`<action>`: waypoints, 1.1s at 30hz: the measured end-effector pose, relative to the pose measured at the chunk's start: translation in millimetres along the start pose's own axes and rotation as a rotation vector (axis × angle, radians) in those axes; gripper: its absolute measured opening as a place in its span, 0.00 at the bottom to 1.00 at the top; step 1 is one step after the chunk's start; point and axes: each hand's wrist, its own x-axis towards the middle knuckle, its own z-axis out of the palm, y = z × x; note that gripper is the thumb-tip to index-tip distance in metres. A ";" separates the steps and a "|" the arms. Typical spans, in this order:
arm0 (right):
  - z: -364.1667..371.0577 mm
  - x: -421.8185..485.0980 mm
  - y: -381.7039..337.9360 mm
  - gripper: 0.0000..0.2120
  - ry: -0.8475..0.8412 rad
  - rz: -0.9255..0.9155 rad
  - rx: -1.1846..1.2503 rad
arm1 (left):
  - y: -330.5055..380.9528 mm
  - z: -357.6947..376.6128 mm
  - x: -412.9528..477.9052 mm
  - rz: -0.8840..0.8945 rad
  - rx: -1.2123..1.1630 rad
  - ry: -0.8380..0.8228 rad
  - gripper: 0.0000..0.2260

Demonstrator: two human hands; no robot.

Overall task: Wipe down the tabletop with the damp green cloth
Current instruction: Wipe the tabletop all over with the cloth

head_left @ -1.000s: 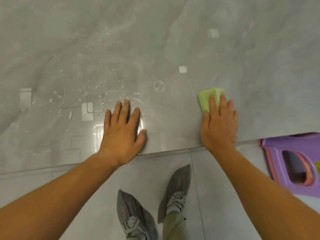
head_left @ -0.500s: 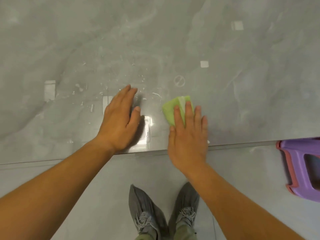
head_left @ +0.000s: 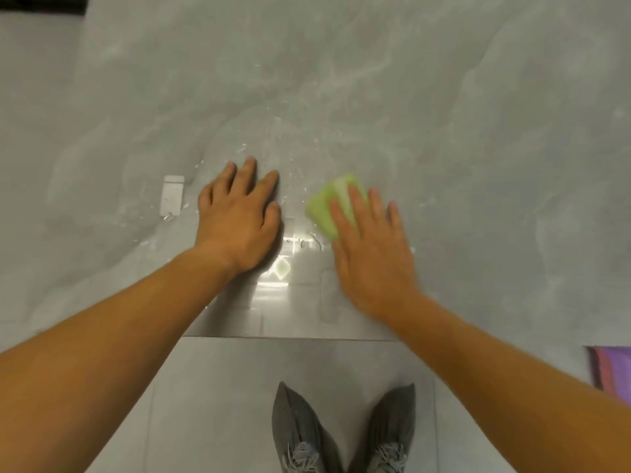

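The glossy grey marble tabletop (head_left: 341,80) fills most of the view. A folded green cloth (head_left: 324,204) lies flat on it near the front edge. My right hand (head_left: 372,247) presses down on the cloth with flat fingers, covering its right half. My left hand (head_left: 239,216) rests flat on the table just left of the cloth, fingers together and nothing under it. Water droplets and wet streaks (head_left: 290,158) glisten on the surface beyond both hands.
The table's front edge (head_left: 290,336) runs below my wrists, with grey floor tiles and my two grey-covered shoes (head_left: 341,435) beneath. A purple plastic stool (head_left: 611,370) stands on the floor at the right edge. Bright light reflections sit between my hands.
My right hand slid the green cloth leftward along the front edge until it was close to my left hand, then pushed it a little farther from the edge. My left hand stayed planted.
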 end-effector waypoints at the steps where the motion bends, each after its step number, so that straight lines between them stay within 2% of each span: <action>1: 0.8 -11.3 -0.3 0.27 -0.035 -0.081 0.000 | -0.3 -2.2 0.5 -0.003 -0.003 -0.003 0.25; 3: -1.1 2.5 15.5 0.27 -0.057 -0.163 0.007 | -1.1 -4.9 1.9 -0.001 -0.008 -0.012 0.26; 4: -3.3 20.9 24.4 0.26 -0.037 -0.138 -0.011 | -1.3 -5.8 2.9 0.003 -0.012 -0.016 0.26; 8: -10.6 91.1 31.2 0.27 0.033 0.210 0.037 | -5.0 -7.4 4.6 0.010 -0.037 -0.010 0.26; 9: -8.6 91.9 21.2 0.27 0.051 0.246 0.026 | -6.2 -7.8 5.2 0.007 -0.054 -0.001 0.25; 11: -3.8 65.9 -2.2 0.28 0.032 0.129 0.003 | -7.0 -9.4 4.0 0.004 -0.084 0.013 0.25; 13: -1.2 25.6 -17.9 0.28 -0.054 -0.114 0.019 | -7.3 -13.2 4.8 0.002 -0.111 0.015 0.25; 16: -3.6 15.7 -4.2 0.28 -0.136 -0.314 0.008 | -8.8 -20.4 8.7 0.013 -0.140 0.013 0.22; 18: -6.8 49.7 19.4 0.27 -0.125 -0.250 -0.042 | -10.1 -25.8 12.8 0.036 -0.127 0.023 0.19; 23: -26.2 163.0 68.2 0.27 -0.013 0.179 -0.001 | -11.9 -36.8 38.1 0.065 -0.137 0.071 0.18; 25: -24.3 174.6 58.7 0.28 0.017 0.210 -0.008 | -10.7 -43.1 53.7 0.046 -0.165 0.084 0.19; 27: -23.6 154.6 45.7 0.28 -0.019 0.079 -0.017 | -8.5 -49.1 71.3 0.013 -0.174 0.060 0.22; 31: -27.3 103.1 51.5 0.27 -0.145 -0.315 0.012 | -8.7 -60.6 112.3 -0.001 -0.118 -0.002 0.27; 33: -33.3 130.9 70.8 0.27 -0.149 -0.296 0.001 | -9.0 -64.3 131.4 0.002 -0.077 -0.024 0.26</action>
